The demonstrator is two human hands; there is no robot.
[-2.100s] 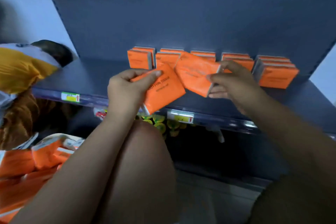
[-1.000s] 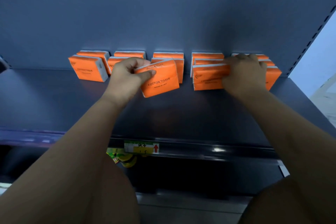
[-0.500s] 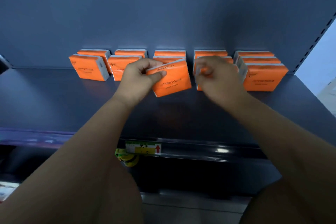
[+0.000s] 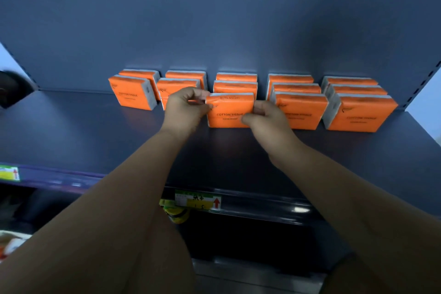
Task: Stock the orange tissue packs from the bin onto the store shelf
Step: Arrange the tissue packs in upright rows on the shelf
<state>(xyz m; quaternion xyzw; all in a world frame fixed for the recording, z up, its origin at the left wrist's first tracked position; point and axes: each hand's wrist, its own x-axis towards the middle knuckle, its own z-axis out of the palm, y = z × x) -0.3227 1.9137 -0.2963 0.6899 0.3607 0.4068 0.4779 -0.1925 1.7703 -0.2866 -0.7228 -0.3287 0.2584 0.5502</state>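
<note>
An orange tissue pack (image 4: 229, 108) labelled COTTON TISSUE stands upright at the front of the middle row on the dark shelf (image 4: 95, 141). My left hand (image 4: 185, 108) pinches its upper left corner. My right hand (image 4: 265, 117) grips its right side and lower edge. Several more orange packs stand in rows against the back wall: two on the far left (image 4: 131, 95), a row partly hidden behind my left hand (image 4: 177, 85), and rows of three to the right (image 4: 303, 110) and at the far right (image 4: 360, 114).
The shelf's front rail carries a yellow-green price tag (image 4: 198, 201) with a red arrow, and another tag (image 4: 9, 173) at the left edge. Yellow-green goods (image 4: 175, 213) sit on the shelf below. A slotted upright (image 4: 424, 86) bounds the shelf at the right.
My left hand has set the tilted pack upright at the front of the middle row. My right hand has left the neighbouring row and taken hold of this pack's right side.
</note>
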